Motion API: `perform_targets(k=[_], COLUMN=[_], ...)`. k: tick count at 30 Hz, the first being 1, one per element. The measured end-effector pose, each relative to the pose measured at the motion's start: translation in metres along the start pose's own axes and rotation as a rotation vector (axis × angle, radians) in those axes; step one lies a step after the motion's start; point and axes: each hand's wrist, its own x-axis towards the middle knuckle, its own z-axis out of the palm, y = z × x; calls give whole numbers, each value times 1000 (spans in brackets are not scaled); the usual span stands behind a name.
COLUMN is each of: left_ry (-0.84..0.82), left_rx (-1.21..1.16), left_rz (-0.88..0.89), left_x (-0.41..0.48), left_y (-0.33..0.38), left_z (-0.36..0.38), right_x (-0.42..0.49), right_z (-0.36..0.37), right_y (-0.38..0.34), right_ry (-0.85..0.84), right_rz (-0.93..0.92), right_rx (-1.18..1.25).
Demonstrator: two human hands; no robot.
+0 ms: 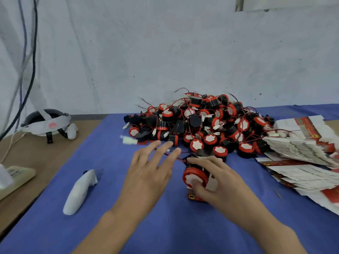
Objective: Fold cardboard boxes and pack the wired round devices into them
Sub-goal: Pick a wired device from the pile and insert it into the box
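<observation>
Right hand [220, 182] seats a round device [195, 176] in a small cardboard box [194, 197] on the blue-clothed table [128, 226]
Its fingers [203, 161] curl round the red plastic rim, thumb on the white face; the left hand [148, 173] is spread flat and holds nothing. The device looks light, hard and smooth, best gripped by the rim, not its thin wire [172, 156]; the thin card would probably crush easily

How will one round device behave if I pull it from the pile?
Likely light: the right hand holds one round device with just fingers and thumb. Thin red wires in the pile look tangled, so neighbours may drag along. On its rim it would probably roll.
</observation>
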Motion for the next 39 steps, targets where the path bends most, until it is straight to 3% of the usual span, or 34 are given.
perform_targets(k=[2,7,11,14,19,24,29,35,39], left_ry=[6,-112,-103,-77,-230,-248,-237,-461,-483], left_rx=[-74,-569,-880,-914,-1001,-1282,-1324,-1312,-1321], left_rz=[-75,-436,-454,-416,-588,-753,-805,-763,-851], left_x=[-3,-2,7,11,6,6,5,5,7], left_y=[1,20,27,27,29,50,51,42,36], left_z=[1,-8,-15,-16,-11,-13,-14,-14,-13], right_x=[-1,-3,-5,-5,-2,-3,-4,-5,-5], right_z=[0,11,13,11,7,16,15,10,10], right_y=[-1,-5,-8,-8,-5,-2,0,1,2], right_ry=[46,46,3,-20,125,260,278,310,336], right_rz=[38,206,166,171,279,365,328,307,320], right_rx=[125,391,266,310,697,954,925,904,930])
